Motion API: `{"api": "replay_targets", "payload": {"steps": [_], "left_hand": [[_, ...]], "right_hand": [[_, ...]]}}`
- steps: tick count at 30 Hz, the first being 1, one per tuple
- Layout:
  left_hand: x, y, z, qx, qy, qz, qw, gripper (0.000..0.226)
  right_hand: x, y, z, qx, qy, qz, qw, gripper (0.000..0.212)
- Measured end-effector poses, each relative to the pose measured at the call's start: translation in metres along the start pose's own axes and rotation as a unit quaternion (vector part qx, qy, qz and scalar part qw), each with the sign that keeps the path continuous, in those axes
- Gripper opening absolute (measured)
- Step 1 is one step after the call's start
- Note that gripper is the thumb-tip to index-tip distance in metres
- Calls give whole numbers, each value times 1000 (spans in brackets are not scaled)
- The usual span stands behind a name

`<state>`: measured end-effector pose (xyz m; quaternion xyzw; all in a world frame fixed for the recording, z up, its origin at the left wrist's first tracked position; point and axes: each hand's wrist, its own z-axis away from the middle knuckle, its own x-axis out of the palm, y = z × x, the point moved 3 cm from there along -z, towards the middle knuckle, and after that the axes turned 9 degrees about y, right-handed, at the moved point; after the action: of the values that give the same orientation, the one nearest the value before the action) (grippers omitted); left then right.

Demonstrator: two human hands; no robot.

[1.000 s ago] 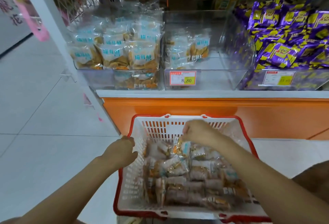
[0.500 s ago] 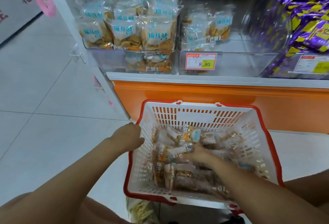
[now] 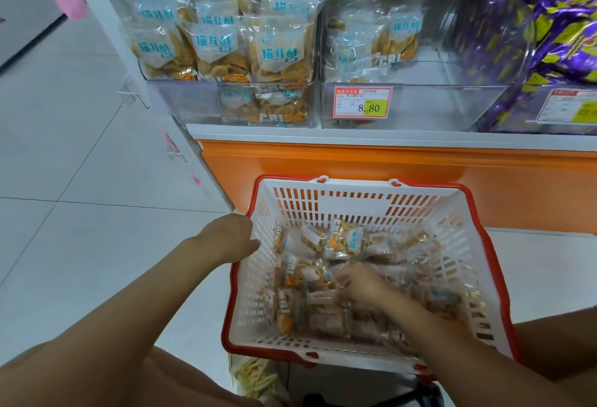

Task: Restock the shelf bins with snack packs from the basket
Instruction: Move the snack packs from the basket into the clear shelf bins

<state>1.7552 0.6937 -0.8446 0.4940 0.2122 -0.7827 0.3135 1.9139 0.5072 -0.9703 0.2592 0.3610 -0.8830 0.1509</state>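
A white basket with a red rim (image 3: pixel 429 185) sits in front of me, low before the shelf. Several small clear snack packs (image 3: pixel 345 240) lie heaped inside it. My left hand (image 3: pixel 231 238) is closed on the basket's left rim. My right hand (image 3: pixel 358 285) reaches down into the heap with its fingers curled on the packs; I cannot see whether a pack is gripped. On the shelf above, the left clear bin (image 3: pixel 181 99) is full of larger snack bags. The middle bin (image 3: pixel 452 106) holds a few bags (image 3: pixel 387 38) at its back left.
The bin on the right holds purple and yellow packs (image 3: pixel 562 19). A price tag reading 8.80 (image 3: pixel 361 101) hangs on the middle bin. An orange panel (image 3: pixel 355 161) runs under the shelf. Pale floor tiles (image 3: pixel 80 180) stretch to the left. A bag of yellow sticks (image 3: pixel 255 374) lies under the basket.
My right hand went from the basket's far edge down into the heap of packs. The view dropped and moved closer to the shelf. My left hand stayed on the rim.
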Motion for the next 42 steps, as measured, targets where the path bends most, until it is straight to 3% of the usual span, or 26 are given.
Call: {"api": "replay_targets", "payload": {"steps": [4, 8, 10, 11, 12, 14, 16, 18, 21, 25, 28, 30, 33, 35, 37, 39, 40, 42], "left_hand": [[-7, 3, -1, -6, -31, 19, 999, 45], [-14, 14, 1, -19, -57, 35, 998, 48], [-19, 21, 2, -40, -73, 118, 990, 50], [-21, 25, 4, -61, -96, 211, 971, 53], [-25, 30, 7, -90, -133, 337, 928, 61], [-32, 43, 10, -94, -224, 573, 783, 88], [-48, 56, 14, -60, -247, 705, 662, 97], [-65, 63, 17, -18, -218, 774, 594, 90], [-83, 68, 19, 50, -175, 826, 533, 74], [-91, 75, 19, 52, -135, 820, 554, 46], [-96, 74, 18, 38, -96, 811, 576, 22], [-97, 71, 16, 41, -75, 793, 603, 30], [-96, 68, 17, 42, -50, 756, 652, 27], [-96, 74, 21, 72, -74, 735, 671, 31], [-91, 81, 22, 99, -115, 711, 686, 51], [-88, 83, 23, 61, -108, 695, 709, 55], [-87, 83, 22, 29, -99, 697, 710, 51], [-85, 81, 19, -32, -97, 737, 668, 40]], "right_hand": [[-21, -10, 2, 37, 83, -31, 995, 26], [-70, -38, 22, -12, 200, -25, 979, 14], [-94, -58, 40, -79, 269, -16, 960, 11], [-105, -67, 49, -122, 305, -17, 944, 12], [-114, -77, 60, -182, 347, -24, 920, 13], [-128, -94, 81, -320, 448, -27, 835, 11], [-135, -104, 96, -413, 512, -19, 753, 11], [-137, -111, 106, -456, 528, 3, 716, 15], [-135, -116, 112, -490, 533, 23, 689, 17], [-137, -118, 113, -516, 501, 2, 695, 13], [-145, -117, 116, -474, 417, -45, 774, 24], [-154, -119, 120, -426, 358, -112, 823, 33], [-168, -115, 121, -356, 341, -207, 845, 28], [-171, -108, 112, -285, 296, -262, 873, 44], [-170, -95, 98, -193, 199, -321, 906, 66], [-168, -82, 90, -126, 166, -354, 911, 78], [-170, -77, 89, -107, 185, -374, 902, 71], [-177, -72, 89, -104, 263, -425, 860, 32]]}}
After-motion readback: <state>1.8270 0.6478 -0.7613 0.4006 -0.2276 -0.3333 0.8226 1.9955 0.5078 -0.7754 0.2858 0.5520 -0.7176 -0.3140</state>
